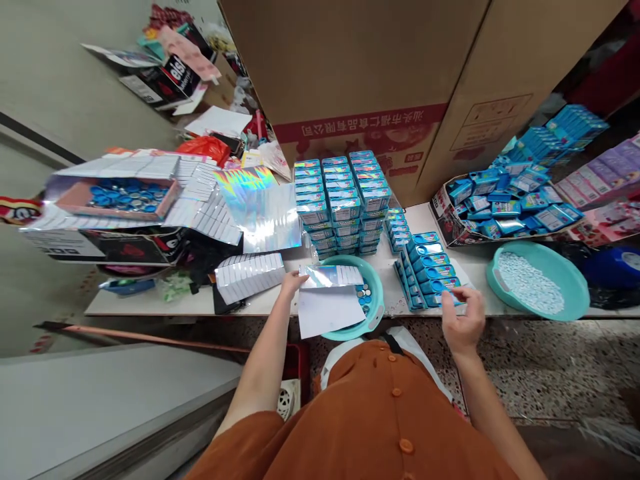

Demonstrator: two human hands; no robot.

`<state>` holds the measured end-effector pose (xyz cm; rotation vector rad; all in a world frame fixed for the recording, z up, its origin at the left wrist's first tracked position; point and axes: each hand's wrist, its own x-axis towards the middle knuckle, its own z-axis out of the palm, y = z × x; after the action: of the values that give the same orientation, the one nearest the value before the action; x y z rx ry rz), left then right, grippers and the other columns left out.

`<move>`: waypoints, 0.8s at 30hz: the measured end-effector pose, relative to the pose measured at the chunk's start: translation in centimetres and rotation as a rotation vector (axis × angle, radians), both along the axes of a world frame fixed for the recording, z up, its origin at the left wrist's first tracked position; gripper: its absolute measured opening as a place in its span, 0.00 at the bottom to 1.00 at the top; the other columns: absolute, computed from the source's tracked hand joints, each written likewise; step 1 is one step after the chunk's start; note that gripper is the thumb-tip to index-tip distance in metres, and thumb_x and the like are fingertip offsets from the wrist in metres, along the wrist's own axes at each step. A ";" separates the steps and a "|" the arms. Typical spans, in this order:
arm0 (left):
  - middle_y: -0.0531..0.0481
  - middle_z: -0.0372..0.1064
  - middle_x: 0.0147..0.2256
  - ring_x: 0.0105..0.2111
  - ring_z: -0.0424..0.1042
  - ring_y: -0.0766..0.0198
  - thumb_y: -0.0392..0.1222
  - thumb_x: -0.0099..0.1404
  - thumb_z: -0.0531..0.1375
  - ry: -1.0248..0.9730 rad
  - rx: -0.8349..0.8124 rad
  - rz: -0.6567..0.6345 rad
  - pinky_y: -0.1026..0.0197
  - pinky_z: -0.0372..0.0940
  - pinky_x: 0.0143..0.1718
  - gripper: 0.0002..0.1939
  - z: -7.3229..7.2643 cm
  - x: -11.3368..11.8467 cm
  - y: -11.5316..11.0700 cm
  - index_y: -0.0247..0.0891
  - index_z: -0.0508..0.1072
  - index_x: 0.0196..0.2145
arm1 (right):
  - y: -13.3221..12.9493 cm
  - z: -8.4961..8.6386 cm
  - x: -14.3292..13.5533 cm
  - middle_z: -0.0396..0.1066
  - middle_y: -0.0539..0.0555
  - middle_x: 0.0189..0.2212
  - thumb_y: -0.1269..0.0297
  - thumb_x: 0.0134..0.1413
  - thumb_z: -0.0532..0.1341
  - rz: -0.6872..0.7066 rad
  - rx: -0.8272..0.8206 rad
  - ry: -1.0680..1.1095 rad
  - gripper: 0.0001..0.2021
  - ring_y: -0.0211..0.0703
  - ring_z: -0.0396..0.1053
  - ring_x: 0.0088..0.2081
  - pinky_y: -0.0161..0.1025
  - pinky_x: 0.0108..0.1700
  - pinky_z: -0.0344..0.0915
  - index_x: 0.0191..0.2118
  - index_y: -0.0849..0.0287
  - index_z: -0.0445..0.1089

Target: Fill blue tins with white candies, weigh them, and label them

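Observation:
My left hand (292,283) grips the left end of a shiny, partly folded card sheet (333,308). The sheet lies over the left part of a turquoise basin (374,283), where small round blue and silver pieces (364,293) show. To the right, my right hand (464,321) is at the front end of a row of small blue boxes (436,270), its thumb and forefinger curled near the nearest one. Whether it holds anything is hard to make out. Behind the basin rise stacks of blue boxes (345,200).
A folded card strip (250,277) lies left of the basin. Further left, a pink tray (120,200) holds blue pieces. At the right are a basin of white pellets (580,293) and a carton (445,217) of blue packs. Large cardboard boxes (360,67) stand behind.

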<state>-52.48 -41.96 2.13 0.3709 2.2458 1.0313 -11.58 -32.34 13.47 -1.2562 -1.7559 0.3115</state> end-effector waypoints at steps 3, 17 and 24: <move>0.47 0.71 0.29 0.32 0.69 0.59 0.50 0.43 0.67 -0.064 0.079 -0.069 0.61 0.62 0.33 0.21 0.8 1.9 -0.9 0.33 0.73 0.32 | -0.7 0.0 -2.6 0.68 0.55 0.34 0.63 0.55 0.59 0.189 -0.018 -0.030 0.06 0.45 0.66 0.38 0.44 0.44 0.63 0.37 0.58 0.68; 0.51 0.68 0.27 0.31 0.66 0.65 0.52 0.65 0.52 0.366 0.454 -0.478 0.65 0.62 0.38 0.18 15.7 12.8 -3.5 0.36 0.74 0.29 | -2.0 3.2 -15.9 0.71 0.57 0.42 0.63 0.58 0.56 0.792 0.057 -0.119 0.13 0.46 0.66 0.45 0.46 0.49 0.64 0.48 0.58 0.70; 0.53 0.72 0.25 0.26 0.72 0.63 0.66 0.57 0.54 0.451 0.509 -0.422 0.67 0.67 0.28 0.25 14.2 12.3 -2.8 0.43 0.79 0.30 | -3.2 1.7 -17.3 0.73 0.52 0.31 0.61 0.59 0.53 0.573 0.281 -0.052 0.13 0.42 0.68 0.33 0.39 0.36 0.66 0.46 0.55 0.70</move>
<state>-40.22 -44.78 16.31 1.3482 2.0941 1.3687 -28.87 -35.58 15.13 -0.5503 -2.0989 0.3418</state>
